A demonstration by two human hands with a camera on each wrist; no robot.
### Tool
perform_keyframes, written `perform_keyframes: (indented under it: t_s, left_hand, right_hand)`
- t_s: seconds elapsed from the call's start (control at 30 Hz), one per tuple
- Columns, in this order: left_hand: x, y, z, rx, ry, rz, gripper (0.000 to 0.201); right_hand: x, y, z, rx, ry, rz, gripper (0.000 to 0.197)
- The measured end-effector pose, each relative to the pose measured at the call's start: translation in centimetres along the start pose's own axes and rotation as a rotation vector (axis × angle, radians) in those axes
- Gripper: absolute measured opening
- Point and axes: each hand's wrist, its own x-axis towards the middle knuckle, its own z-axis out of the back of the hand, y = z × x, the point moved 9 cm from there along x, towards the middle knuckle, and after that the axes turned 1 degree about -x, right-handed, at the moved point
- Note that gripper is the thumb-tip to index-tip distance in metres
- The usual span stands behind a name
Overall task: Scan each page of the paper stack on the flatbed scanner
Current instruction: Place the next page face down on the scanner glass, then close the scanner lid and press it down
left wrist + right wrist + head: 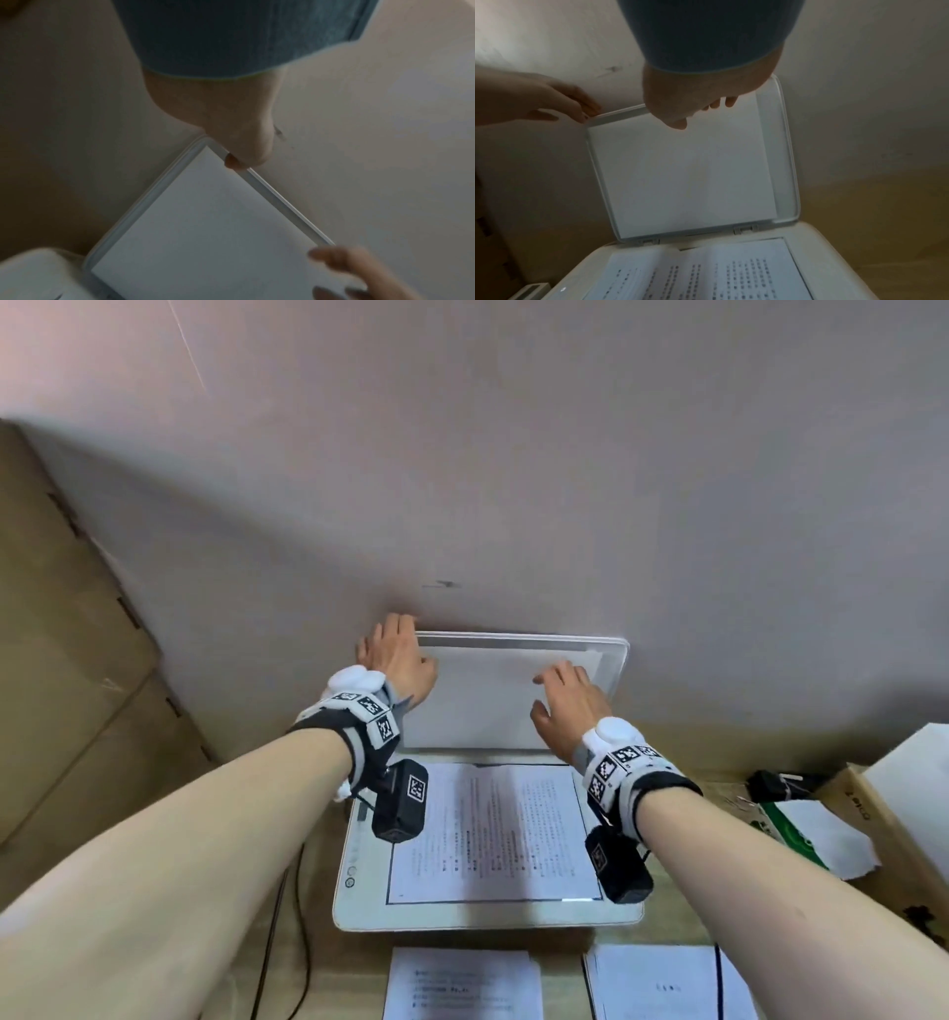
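Scanner lid [482, 706] raised upright against the wall, left hand [398, 660] curled over its top left corner, fingers [588, 107] wrapped on the rim. Right hand [570, 706] spread, loosely bent, near the lid's white inner face, holding nothing. Printed page [493, 834] flat on the scanner [359, 911] glass; two more sheets [462, 983] on the tabletop just in front.

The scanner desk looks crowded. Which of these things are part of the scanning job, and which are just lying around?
Part of the job:
scanner, lid raised
printed page on the glass
left hand gripping the lid's corner
right hand at the lid's inside
two paper piles in front

Lying about:
cardboard boxes on the left
open box on the right
black cable
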Motion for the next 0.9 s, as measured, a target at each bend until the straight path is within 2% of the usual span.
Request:
perform_keyframes:
  t_s: [0.1, 0.13, 0.2, 0.27, 0.33, 0.4, 0.5, 0.63, 0.77, 0.83, 0.9]
  left_hand:
    - [-0.6, -0.1, -0.2, 0.109, 0.144, -0.039, 0.043]
    - [-1.2, -0.2, -0.8, 0.139, 0.23, -0.052, 0.038]
    - [-3.2, 0.1, -2.0, 0.169, 0.391, -0.061, 0.022]
    - [-5.6, 0.4, -3.7, 0.162, 0.543, -0.051, 0.014]
    - [-8.4, 0.7, -6.1, 0.161, 0.699, -0.076, 0.018]
    - [-10.9, 0.9, -8.1, 0.174, 0.808, -0.151, 0.025]
    - [-13.4, 1.4, -9.7, 0.147, 0.792, -0.207, 0.032]
    - [-16.3, 2.0, -11.5, 0.183, 0.767, -0.268, 0.055]
    - [-19.4, 2.8, -13.7, 0.272, 0.792, -0.333, 0.088]
    - [-21.3, 4.0, -15.4, 0.251, 0.839, -0.298, 0.101]
    - [-23.8, 5.4, -17.9, 0.221, 0.959, -0.277, 0.109]
  right_hand:
    - [0.1, 0.8, 3.0, -0.005, -0.157, 0.055, 0.06]
    - [0.2, 0.7, 3.5, -0.026, -0.163, 0.062, 0.069]
    - [0.0, 1.1, 2.9, -0.058, -0.02, 0.065, 0.073]
    - [-1.1, 1.6, 0.7, -0.072, 0.233, 0.027, 0.049]
    - [-3.3, 2.4, -2.3, -0.068, 0.462, -0.008, 0.033]
    - [-5.2, 3.1, -4.5, -0.104, 0.525, 0.021, 0.027]
    - [-7.4, 3.7, -5.8, -0.115, 0.494, 0.09, 0.027]
    - [-10.9, 3.9, -8.2, -0.037, 0.532, 0.102, 0.031]
    - [-13.6, 3.9, -10.7, 0.021, 0.521, 0.095, 0.077]
    - [-15.1, 4.2, -11.9, 0.032, 0.526, 0.079, 0.089]
    - [-16.7, 4.7, -14.2, 0.064, 0.615, 0.058, 0.089]
